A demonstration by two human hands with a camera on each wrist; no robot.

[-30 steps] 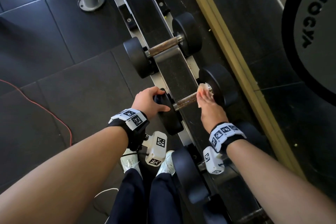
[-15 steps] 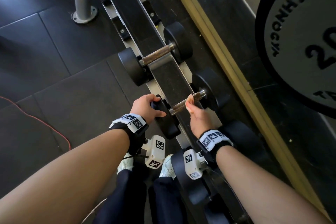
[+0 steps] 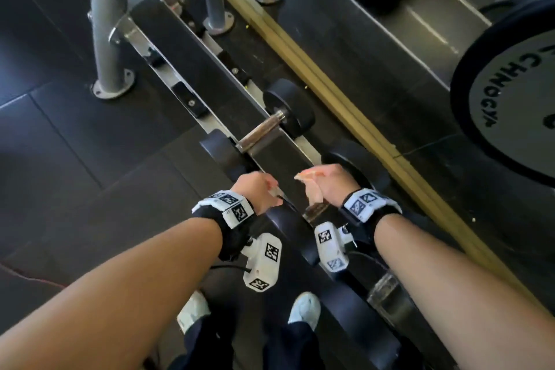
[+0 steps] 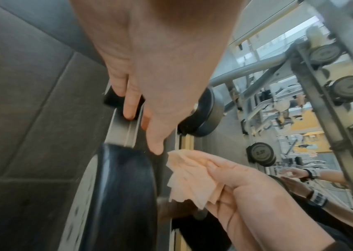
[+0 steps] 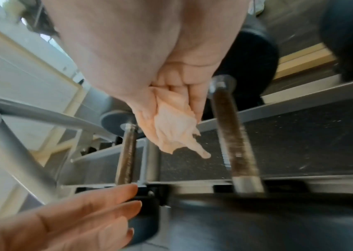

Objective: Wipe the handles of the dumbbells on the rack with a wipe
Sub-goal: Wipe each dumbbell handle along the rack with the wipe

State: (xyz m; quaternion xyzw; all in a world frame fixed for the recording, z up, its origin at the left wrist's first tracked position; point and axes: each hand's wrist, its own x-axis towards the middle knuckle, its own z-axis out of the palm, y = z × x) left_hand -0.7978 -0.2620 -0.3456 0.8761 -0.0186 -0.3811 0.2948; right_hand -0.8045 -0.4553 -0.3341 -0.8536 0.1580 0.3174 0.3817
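A pale peach wipe (image 3: pixel 310 189) is bunched in my right hand (image 3: pixel 329 185), which holds it just above the near dumbbell's knurled handle (image 3: pixel 315 211) without touching it. In the right wrist view the wipe (image 5: pixel 174 130) hangs beside that handle (image 5: pixel 233 144). My left hand (image 3: pixel 259 191) hovers with straight fingers over the near dumbbell's left weight (image 3: pixel 285 221), holding nothing; its fingers (image 5: pixel 106 207) are spread. A second dumbbell, its bare handle (image 3: pixel 264 131) showing, lies further along the rack (image 3: pixel 195 69). The near dumbbell's right weight (image 3: pixel 363 164) shows behind my right hand.
Grey rack posts (image 3: pixel 109 24) are bolted to the dark tiled floor at the far left. A wooden strip (image 3: pixel 330 93) runs along the right of the rack, with large weight plates (image 3: pixel 510 105) beyond it. A third dumbbell (image 3: pixel 387 294) lies under my right forearm. My shoes (image 3: pixel 303 309) are below.
My left hand has let go of the near dumbbell's left weight and opened. The right hand has lifted the wipe off the handle. The head view has tilted further along the rack.
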